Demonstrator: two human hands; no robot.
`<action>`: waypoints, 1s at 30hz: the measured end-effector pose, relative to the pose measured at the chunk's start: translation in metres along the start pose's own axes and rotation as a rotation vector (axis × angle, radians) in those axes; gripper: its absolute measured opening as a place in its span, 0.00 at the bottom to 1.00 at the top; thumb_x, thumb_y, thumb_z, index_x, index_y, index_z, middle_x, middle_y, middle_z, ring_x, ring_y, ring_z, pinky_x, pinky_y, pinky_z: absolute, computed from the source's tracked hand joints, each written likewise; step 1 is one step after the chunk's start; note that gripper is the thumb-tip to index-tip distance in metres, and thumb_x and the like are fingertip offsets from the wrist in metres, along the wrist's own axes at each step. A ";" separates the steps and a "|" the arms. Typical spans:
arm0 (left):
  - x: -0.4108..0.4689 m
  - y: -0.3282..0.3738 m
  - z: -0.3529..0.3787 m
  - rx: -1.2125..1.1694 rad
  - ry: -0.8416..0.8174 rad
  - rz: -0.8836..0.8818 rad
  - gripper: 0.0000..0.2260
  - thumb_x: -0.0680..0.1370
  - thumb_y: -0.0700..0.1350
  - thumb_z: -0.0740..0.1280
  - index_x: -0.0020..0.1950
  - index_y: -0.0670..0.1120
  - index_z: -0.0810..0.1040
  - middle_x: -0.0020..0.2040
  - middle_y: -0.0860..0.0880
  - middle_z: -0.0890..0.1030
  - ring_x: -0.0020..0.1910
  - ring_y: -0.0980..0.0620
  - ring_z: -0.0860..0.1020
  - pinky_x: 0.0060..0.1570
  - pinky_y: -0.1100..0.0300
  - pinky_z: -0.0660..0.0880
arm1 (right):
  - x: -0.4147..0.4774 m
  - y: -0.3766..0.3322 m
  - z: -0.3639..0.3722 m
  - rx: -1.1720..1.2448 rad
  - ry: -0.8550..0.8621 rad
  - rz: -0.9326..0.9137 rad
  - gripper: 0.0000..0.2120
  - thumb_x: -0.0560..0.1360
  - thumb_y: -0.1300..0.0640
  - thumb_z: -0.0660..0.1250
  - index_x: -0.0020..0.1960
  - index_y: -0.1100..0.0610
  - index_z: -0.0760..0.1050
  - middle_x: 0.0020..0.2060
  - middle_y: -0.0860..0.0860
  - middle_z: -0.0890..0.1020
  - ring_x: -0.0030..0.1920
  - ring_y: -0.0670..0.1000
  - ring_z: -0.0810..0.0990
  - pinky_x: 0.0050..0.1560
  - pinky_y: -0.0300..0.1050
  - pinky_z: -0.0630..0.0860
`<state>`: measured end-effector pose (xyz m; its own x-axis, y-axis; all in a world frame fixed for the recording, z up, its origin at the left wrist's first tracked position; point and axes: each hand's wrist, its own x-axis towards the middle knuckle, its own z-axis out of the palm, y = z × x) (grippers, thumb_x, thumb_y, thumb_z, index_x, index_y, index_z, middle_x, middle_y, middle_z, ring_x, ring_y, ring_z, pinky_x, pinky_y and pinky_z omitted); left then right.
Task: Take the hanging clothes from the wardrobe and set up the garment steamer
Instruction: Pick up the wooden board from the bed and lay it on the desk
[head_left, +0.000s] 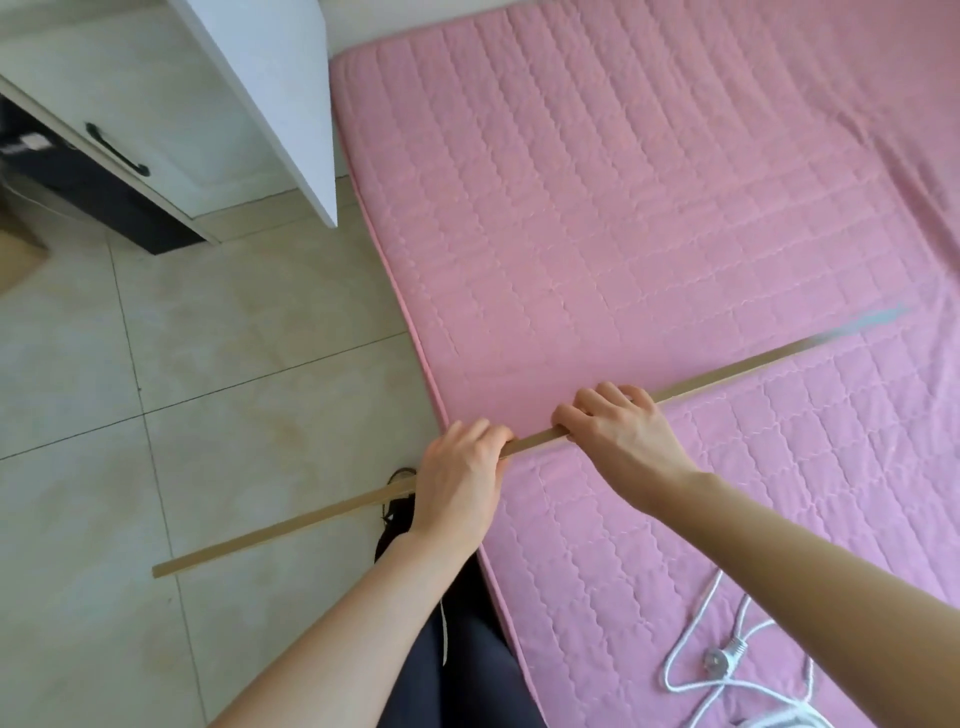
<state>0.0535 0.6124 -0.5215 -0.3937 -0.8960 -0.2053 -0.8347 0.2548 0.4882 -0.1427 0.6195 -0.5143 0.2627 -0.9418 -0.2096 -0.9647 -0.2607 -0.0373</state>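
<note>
Both my hands grip a long, thin, gold-coloured pole (291, 530) that slants from the floor at lower left up across the pink bed to the right, where its far end is blurred. My left hand (460, 480) is closed around it near the bed's edge. My right hand (621, 428) is closed around it a little further along, over the mattress. A white power cord (698, 652) with its plug lies coiled on the bed at the lower right. No clothes are in view.
The pink quilted mattress (649, 208) fills the right side. A white wardrobe door (280, 98) stands open at the top, beside a white drawer with a black handle (117, 150). Beige floor tiles (182, 338) lie to the left. My dark-trousered legs and a shoe are below my hands.
</note>
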 end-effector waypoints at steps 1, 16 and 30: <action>-0.006 0.000 -0.007 0.002 0.012 -0.007 0.09 0.72 0.41 0.72 0.51 0.49 0.79 0.43 0.54 0.78 0.41 0.48 0.75 0.37 0.51 0.74 | -0.003 -0.005 -0.006 0.018 0.001 -0.011 0.18 0.61 0.67 0.75 0.45 0.51 0.76 0.36 0.47 0.73 0.36 0.53 0.72 0.37 0.46 0.69; -0.086 -0.019 -0.165 0.022 0.321 -0.068 0.09 0.71 0.40 0.74 0.50 0.49 0.82 0.41 0.55 0.79 0.41 0.49 0.74 0.47 0.53 0.71 | 0.001 -0.107 -0.136 0.251 0.101 -0.094 0.12 0.71 0.63 0.72 0.50 0.50 0.77 0.38 0.45 0.74 0.38 0.50 0.71 0.32 0.43 0.71; -0.157 -0.080 -0.264 0.056 0.538 -0.151 0.10 0.74 0.41 0.70 0.53 0.51 0.81 0.45 0.58 0.79 0.46 0.54 0.75 0.62 0.57 0.59 | 0.041 -0.224 -0.213 0.365 0.230 -0.233 0.14 0.77 0.49 0.54 0.49 0.50 0.78 0.39 0.45 0.77 0.40 0.51 0.74 0.38 0.43 0.71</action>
<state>0.2843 0.6366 -0.3042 -0.0287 -0.9795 0.1995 -0.8913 0.1154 0.4384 0.0880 0.5945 -0.3061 0.4300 -0.9005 0.0649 -0.8128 -0.4174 -0.4063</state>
